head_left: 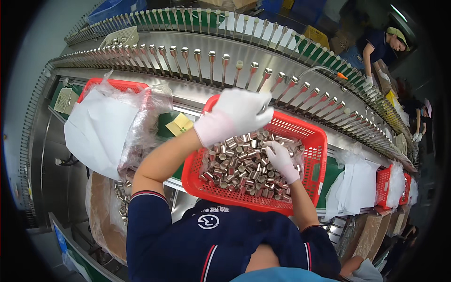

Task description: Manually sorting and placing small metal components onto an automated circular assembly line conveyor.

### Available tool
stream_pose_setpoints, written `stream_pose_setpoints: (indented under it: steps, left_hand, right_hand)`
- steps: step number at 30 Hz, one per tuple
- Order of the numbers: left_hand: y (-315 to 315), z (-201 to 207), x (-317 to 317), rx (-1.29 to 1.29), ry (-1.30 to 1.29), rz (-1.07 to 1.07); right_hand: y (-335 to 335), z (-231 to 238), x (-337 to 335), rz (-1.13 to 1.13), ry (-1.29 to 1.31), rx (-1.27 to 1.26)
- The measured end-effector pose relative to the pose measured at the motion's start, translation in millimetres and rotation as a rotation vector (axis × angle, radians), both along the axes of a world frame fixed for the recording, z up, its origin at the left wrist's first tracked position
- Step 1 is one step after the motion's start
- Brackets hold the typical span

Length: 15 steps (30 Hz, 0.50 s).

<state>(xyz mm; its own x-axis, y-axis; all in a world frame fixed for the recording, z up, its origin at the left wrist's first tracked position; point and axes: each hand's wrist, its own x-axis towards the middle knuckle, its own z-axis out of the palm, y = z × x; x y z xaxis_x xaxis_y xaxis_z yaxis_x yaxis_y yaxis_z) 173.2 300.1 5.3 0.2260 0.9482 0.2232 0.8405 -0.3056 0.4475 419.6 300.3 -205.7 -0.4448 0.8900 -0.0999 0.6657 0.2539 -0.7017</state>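
A red perforated basket stands in front of me, lined with clear plastic and heaped with small shiny metal caps. My left hand, in a white glove, is raised over the basket's far rim, close to a row of upright spindles topped with metal caps. Its fingers are curled toward the thumb; whatever they hold is hidden. Down among the loose caps at the right of the heap is my right hand, also gloved. Its fingers are bent together at the caps, and I cannot make out what is between them.
Curving rows of spindles run along the metal conveyor beyond the basket. On the left, white sheets and plastic cover another red basket. A yellow paper piece lies nearby. A co-worker stands across the line at far right.
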Motion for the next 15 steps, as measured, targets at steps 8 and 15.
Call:
stream_pose_setpoints:
  steps: [8, 15]
  left_hand:
    - [-78.8, -167.0, -5.4, -0.874, 0.199, 0.028]
    - [-75.8, -150.9, -55.4, -0.535, -0.190, 0.202]
  right_hand:
    - [131.0, 127.5, -197.1, 0.252, 0.062, 0.933]
    - [217.4, 95.1, -262.0, 0.414, -0.465, 0.895]
